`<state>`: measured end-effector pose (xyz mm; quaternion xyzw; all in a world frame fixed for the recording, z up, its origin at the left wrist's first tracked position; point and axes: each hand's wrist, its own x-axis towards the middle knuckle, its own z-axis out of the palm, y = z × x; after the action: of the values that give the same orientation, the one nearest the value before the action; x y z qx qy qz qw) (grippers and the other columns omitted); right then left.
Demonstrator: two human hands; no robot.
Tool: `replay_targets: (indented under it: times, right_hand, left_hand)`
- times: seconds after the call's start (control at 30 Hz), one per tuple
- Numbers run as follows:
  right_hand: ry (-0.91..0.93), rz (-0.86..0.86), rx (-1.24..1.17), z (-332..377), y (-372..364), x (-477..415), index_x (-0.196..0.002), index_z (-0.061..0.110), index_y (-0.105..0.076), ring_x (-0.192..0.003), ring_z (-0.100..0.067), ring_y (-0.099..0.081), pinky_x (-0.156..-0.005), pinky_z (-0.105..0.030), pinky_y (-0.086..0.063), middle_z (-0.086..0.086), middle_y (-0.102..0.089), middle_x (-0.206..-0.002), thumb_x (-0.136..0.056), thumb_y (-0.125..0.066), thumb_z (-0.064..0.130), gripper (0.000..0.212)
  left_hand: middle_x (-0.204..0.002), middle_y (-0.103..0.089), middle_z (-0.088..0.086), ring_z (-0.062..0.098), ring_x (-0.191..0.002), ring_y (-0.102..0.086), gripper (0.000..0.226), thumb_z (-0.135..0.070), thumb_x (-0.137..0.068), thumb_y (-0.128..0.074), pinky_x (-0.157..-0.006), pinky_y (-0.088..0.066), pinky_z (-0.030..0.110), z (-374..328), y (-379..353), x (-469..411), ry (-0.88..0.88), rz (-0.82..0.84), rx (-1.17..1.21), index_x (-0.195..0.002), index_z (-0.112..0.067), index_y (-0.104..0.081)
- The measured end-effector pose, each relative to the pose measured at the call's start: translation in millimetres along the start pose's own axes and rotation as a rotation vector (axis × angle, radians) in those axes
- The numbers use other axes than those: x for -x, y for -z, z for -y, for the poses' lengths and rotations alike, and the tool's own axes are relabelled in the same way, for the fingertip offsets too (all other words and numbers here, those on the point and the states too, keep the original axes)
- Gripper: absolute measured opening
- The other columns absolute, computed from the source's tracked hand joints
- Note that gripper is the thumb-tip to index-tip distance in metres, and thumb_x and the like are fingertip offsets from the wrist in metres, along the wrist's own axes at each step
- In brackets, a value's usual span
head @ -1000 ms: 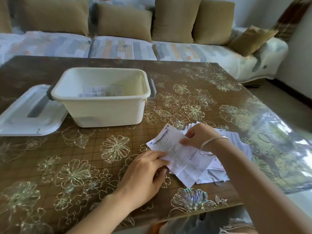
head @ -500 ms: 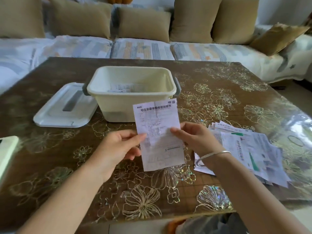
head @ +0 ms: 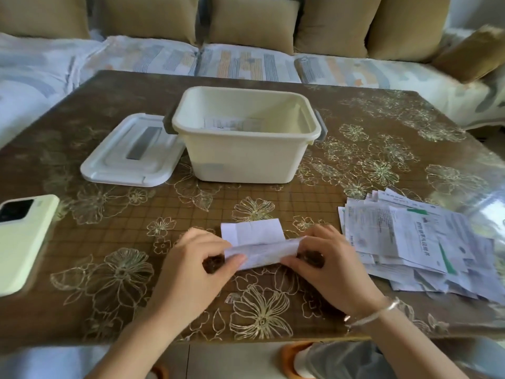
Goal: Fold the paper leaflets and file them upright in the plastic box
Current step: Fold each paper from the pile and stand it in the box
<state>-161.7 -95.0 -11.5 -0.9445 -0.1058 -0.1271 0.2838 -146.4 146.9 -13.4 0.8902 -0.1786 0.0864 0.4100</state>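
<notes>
A white leaflet (head: pixel 252 232) lies on the table in front of me, its near half curled up and over. My left hand (head: pixel 199 265) pinches the leaflet's left end and my right hand (head: pixel 328 262) pinches its right end. The cream plastic box (head: pixel 246 157) stands open beyond the leaflet, with a few folded leaflets (head: pixel 232 123) inside at its far side. A loose pile of unfolded leaflets (head: pixel 415 239) sits to the right of my right hand.
The box's white lid (head: pixel 131 157) lies flat to the left of the box. A pale green phone (head: pixel 23 239) rests face down at the table's left edge. A sofa with cushions (head: pixel 246 58) runs behind the brown flowered table (head: pixel 109 283).
The leaflet was picked from the pile, held upright in both hands, then lowered flat onto the table. Its near half is now being rolled over by both hands.
</notes>
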Motion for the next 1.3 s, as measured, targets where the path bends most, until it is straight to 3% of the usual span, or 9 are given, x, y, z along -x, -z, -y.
replay_targets:
  times: [0.23, 0.4, 0.47, 0.57, 0.63, 0.73, 0.83, 1.1, 1.3]
  right_hand:
    - [-0.078, -0.042, 0.046, 9, -7, 2, -0.068, 0.028, -0.064, -0.078, -0.007, -0.042, -0.069, -0.025, -0.038, 0.018, -0.055, -0.074, -0.081, -0.045, 0.064, 0.042]
    - [-0.086, -0.119, 0.113, 13, -17, 4, -0.064, 0.033, -0.048, -0.071, -0.01, -0.038, -0.064, -0.025, -0.034, 0.016, -0.048, -0.067, -0.081, -0.054, 0.058, 0.03]
    - [-0.089, -0.12, 0.12, 12, -17, 3, -0.065, 0.031, -0.051, -0.071, -0.01, -0.038, -0.064, -0.025, -0.033, 0.016, -0.048, -0.068, -0.079, -0.058, 0.055, 0.029]
    - [-0.092, -0.108, 0.118, 13, -17, 3, -0.072, 0.03, -0.055, -0.072, -0.009, -0.04, -0.063, -0.025, -0.036, 0.018, -0.051, -0.073, -0.076, -0.061, 0.055, 0.026]
    - [-0.108, -0.104, 0.089, 13, -16, 3, -0.08, 0.03, -0.054, -0.072, -0.008, -0.043, -0.063, -0.027, -0.039, 0.018, -0.052, -0.073, -0.074, -0.063, 0.055, 0.027]
    - [-0.146, -0.108, 0.044, 13, -15, 3, -0.093, 0.031, -0.049, -0.075, -0.006, -0.046, -0.066, -0.028, -0.041, 0.017, -0.05, -0.075, -0.071, -0.07, 0.051, 0.036]
    - [-0.143, -0.104, 0.066, 14, -15, 4, -0.101, 0.031, -0.047, -0.078, -0.008, -0.047, -0.07, -0.029, -0.044, 0.017, -0.049, -0.084, -0.071, -0.074, 0.047, 0.044]
    - [0.256, 0.135, 0.12, 5, 5, -8, -0.104, 0.032, -0.064, -0.114, -0.007, -0.048, -0.09, -0.033, -0.047, 0.017, -0.056, -0.121, -0.079, -0.062, 0.053, 0.033]
    - [0.458, 0.093, 0.213, 1, 6, -13, -0.095, 0.02, -0.07, -0.093, -0.01, -0.065, -0.077, -0.032, -0.053, 0.009, -0.069, -0.103, -0.09, -0.062, 0.033, 0.016]
  left_hand:
    - [-0.086, -0.057, -0.02, 0.009, -0.091, -0.046, 0.037, -0.063, -0.075, -0.061, -0.078, -0.04, 0.032, 6, -13, 3, 0.046, -0.146, -0.234, -0.068, -0.027, -0.065]
    - [-0.089, -0.058, -0.017, 0.01, -0.09, -0.046, 0.027, -0.055, -0.07, -0.066, -0.075, -0.033, 0.029, -1, -13, 2, 0.06, -0.133, -0.325, -0.075, -0.029, -0.061]
    - [-0.093, -0.061, -0.014, 0.011, -0.09, -0.049, 0.032, -0.053, -0.071, -0.067, -0.076, -0.034, 0.027, -4, -13, 3, 0.053, -0.137, -0.356, -0.088, -0.026, -0.063]
    - [-0.114, -0.062, -0.002, 0.014, -0.1, -0.057, 0.067, -0.045, -0.069, -0.071, -0.086, -0.044, 0.03, -9, -14, 6, 0.064, -0.126, -0.357, -0.127, -0.015, -0.054]
    - [-0.128, -0.054, 0.004, 0.015, -0.108, -0.055, 0.081, -0.041, -0.069, -0.074, -0.092, -0.045, 0.031, -11, -15, 7, 0.058, -0.122, -0.366, -0.138, -0.013, -0.045]
    - [-0.13, -0.052, 0.0, 0.016, -0.115, -0.051, 0.066, -0.031, -0.074, -0.075, -0.101, -0.037, 0.029, -13, -15, 5, -0.085, -0.074, -0.43, -0.134, -0.018, -0.051]
    - [-0.125, -0.06, -0.006, 0.014, -0.112, -0.055, 0.048, -0.016, -0.08, -0.068, -0.1, -0.036, 0.031, -13, -18, 3, -0.232, -0.007, -0.428, -0.127, -0.019, -0.06]
    - [-0.116, -0.065, -0.017, 0.005, -0.108, -0.057, 0.035, -0.009, -0.083, -0.065, -0.095, -0.038, 0.03, -6, -17, -2, -0.279, 0.097, -0.388, -0.112, -0.027, -0.071]
    - [-0.116, -0.064, -0.02, 0.003, -0.108, -0.055, 0.029, -0.016, -0.088, -0.062, -0.095, -0.038, 0.028, -1, -15, -4, -0.275, 0.084, -0.326, -0.112, -0.029, -0.071]
